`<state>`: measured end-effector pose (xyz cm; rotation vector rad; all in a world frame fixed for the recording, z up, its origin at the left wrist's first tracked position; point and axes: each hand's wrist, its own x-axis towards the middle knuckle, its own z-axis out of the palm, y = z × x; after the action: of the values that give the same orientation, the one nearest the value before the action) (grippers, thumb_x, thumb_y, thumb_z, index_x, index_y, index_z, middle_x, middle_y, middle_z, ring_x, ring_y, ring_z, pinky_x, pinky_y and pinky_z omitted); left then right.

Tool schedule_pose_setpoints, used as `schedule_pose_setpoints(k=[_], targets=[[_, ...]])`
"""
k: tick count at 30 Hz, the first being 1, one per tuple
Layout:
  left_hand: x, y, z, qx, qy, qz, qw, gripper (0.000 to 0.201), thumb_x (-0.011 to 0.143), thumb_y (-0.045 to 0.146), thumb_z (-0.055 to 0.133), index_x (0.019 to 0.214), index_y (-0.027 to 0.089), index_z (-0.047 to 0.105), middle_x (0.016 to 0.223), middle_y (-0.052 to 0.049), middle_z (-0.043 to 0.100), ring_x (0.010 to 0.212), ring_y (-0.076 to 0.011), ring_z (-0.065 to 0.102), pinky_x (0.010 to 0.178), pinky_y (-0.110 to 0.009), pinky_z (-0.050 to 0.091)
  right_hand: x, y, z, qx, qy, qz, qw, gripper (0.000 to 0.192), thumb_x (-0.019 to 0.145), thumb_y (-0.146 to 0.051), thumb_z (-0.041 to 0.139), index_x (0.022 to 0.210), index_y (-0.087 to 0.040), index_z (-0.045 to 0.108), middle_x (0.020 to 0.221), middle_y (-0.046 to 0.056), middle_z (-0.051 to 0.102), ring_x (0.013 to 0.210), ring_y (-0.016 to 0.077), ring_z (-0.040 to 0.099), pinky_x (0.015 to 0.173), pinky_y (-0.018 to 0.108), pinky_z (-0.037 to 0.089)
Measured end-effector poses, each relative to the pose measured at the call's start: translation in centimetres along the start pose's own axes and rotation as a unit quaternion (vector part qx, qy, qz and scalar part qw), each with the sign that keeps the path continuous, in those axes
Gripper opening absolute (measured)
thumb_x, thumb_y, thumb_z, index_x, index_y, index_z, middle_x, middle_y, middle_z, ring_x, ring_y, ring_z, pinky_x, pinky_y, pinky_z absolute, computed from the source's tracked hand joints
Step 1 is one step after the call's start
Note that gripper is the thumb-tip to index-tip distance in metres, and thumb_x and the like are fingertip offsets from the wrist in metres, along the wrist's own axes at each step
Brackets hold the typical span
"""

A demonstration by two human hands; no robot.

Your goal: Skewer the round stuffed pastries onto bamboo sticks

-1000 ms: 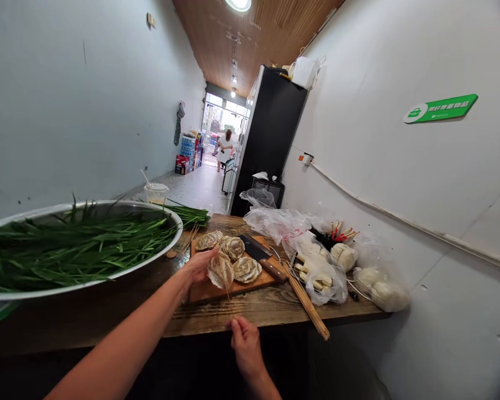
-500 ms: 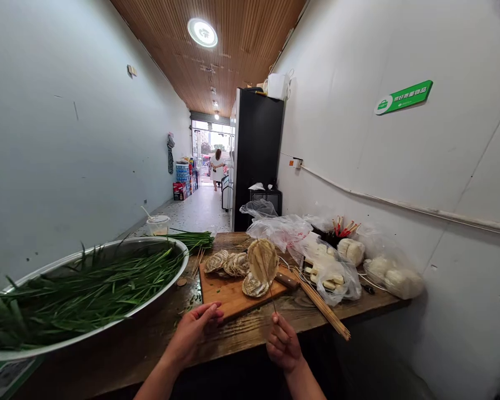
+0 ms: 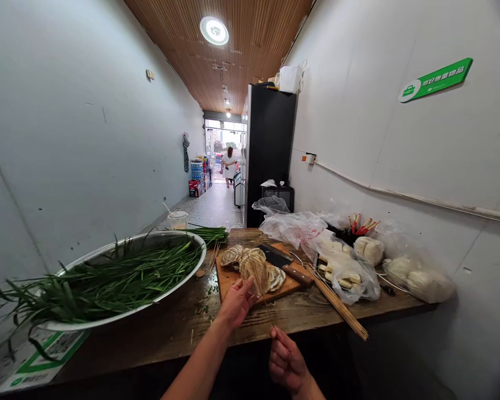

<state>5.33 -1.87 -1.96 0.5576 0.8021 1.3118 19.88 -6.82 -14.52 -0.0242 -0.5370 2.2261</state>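
My left hand [image 3: 235, 303] reaches to the near edge of the wooden cutting board [image 3: 229, 280] and holds a scored, fan-shaped tan slice [image 3: 254, 268] upright. A thin bamboo skewer [image 3: 269, 311] runs from that slice down to my right hand [image 3: 286, 362], which pinches its lower end in front of the table. More scored slices [image 3: 233, 254] lie on the board. A cleaver [image 3: 284, 261] with a wooden handle rests on the board's right side.
A large metal basin [image 3: 173, 291] of green chives [image 3: 104, 280] fills the table's left. A bundle of bamboo skewers [image 3: 339, 303] and plastic bags of white buns [image 3: 404, 275] lie at the right. A black fridge [image 3: 269, 150] stands behind; a person [image 3: 229, 165] stands far down the corridor.
My left hand moved up from the table's edge and took hold of the slice on the skewer. The slice came down and left toward the board. The camera shifted a little.
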Motion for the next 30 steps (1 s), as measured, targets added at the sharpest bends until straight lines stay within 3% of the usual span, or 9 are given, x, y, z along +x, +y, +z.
schedule_pose_setpoints(k=[5, 9, 13, 17, 30], targets=[[0.5, -0.6, 0.2, 0.010, 0.067, -0.015, 0.998, 0.007, 0.074, 0.008, 0.064, 0.077, 0.012, 0.060, 0.071, -0.005, 0.069, 0.059, -0.0148, 0.065, 0.056, -0.026, 0.053, -0.2, 0.3, 0.4, -0.010, 0.018, 0.016, 1.000, 0.018, 0.077, -0.033, 0.066, 0.086, -0.018, 0.062, 0.034, -0.016, 0.022, 0.030, 0.0011, 0.008, 0.031, 0.012, 0.014], [1.0, -1.0, -0.4, 0.009, 0.093, 0.006, 0.996, 0.016, 0.067, 0.006, 0.070, 0.080, 0.012, 0.062, 0.074, -0.006, 0.069, 0.061, -0.0167, 0.065, 0.055, -0.026, 0.053, 0.0, 0.2, 1.5, -0.035, 0.031, 0.025, 0.999, 0.020, 0.078, -0.036, 0.064, 0.084, -0.017, 0.062, 0.034, -0.014, 0.028, 0.029, 0.0010, 0.011, 0.031, 0.014, 0.015], [1.5, -1.3, -0.9, 0.009, 0.099, 0.020, 0.995, 0.024, 0.062, 0.008, 0.075, 0.083, 0.011, 0.064, 0.074, -0.006, 0.070, 0.062, -0.0163, 0.065, 0.056, -0.025, 0.053, 0.3, 0.5, 2.4, -0.102, 0.089, -0.007, 0.991, 0.022, 0.080, -0.037, 0.061, 0.085, -0.015, 0.062, 0.037, -0.012, 0.034, 0.029, 0.0015, 0.018, 0.031, 0.015, 0.014], [1.6, -1.6, -0.8, 0.011, 0.096, 0.020, 0.995, 0.025, 0.060, 0.010, 0.076, 0.082, 0.011, 0.065, 0.074, -0.006, 0.070, 0.063, -0.0160, 0.065, 0.059, -0.026, 0.054, 0.5, 0.7, 2.6, -0.118, 0.124, -0.041, 0.984, 0.022, 0.078, -0.038, 0.064, 0.081, -0.016, 0.059, 0.036, -0.013, 0.031, 0.029, 0.0014, 0.014, 0.031, 0.016, 0.012], [1.0, -0.3, 0.0, -0.029, 0.071, 0.007, 0.997, 0.007, 0.074, 0.005, 0.064, 0.077, 0.011, 0.062, 0.074, -0.004, 0.070, 0.057, -0.0109, 0.064, 0.055, -0.020, 0.052, -0.3, -0.3, 3.2, -0.155, 0.098, -0.055, 0.982, 0.018, 0.086, -0.034, 0.056, 0.081, -0.016, 0.056, 0.038, -0.012, 0.031, 0.030, 0.0017, 0.014, 0.031, 0.015, 0.014]])
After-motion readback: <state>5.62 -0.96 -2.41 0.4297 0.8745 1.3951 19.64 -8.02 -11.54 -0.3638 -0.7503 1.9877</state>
